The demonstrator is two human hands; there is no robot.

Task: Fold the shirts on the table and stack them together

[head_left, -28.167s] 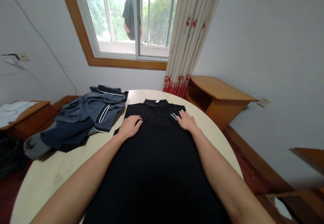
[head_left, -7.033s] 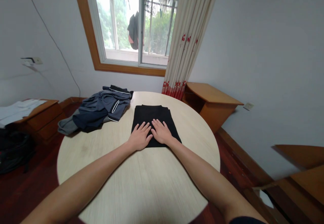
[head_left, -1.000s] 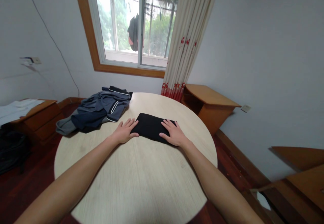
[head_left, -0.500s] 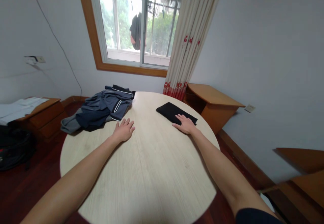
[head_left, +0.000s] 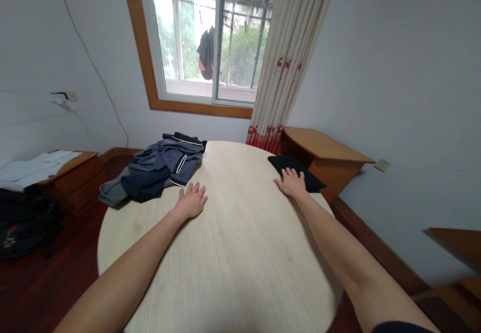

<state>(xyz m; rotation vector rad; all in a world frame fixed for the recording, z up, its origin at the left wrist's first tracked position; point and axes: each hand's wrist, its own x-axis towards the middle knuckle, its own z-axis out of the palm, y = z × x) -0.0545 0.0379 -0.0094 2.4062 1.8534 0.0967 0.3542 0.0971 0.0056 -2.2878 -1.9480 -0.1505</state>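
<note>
My left hand (head_left: pixel 191 201) lies flat on the round pale wooden table (head_left: pixel 233 242), fingers spread and holding nothing. Just beyond its fingertips is a heap of clothes (head_left: pixel 158 165), grey and navy, with white-striped black trim on one piece. On the right, my right hand (head_left: pixel 291 182) is spread open, its fingers resting on the near-left part of a folded black cloth (head_left: pixel 310 177). That cloth lies flat at the table's right edge, its right corner reaching the rim or past it. What kind of garment it is, I cannot tell.
A brown wooden desk (head_left: pixel 326 145) stands behind the table's right side, beside a long curtain (head_left: pixel 289 67) and a window. To the left are a low wooden cabinet (head_left: pixel 80 177) with white sheets (head_left: pixel 37 165) on top and a black bag (head_left: pixel 26 222) on the floor.
The folded black cloth has slid right across the table to its edge, my right hand moving with it. My left hand stays flat near the clothes heap. The view has shifted slightly.
</note>
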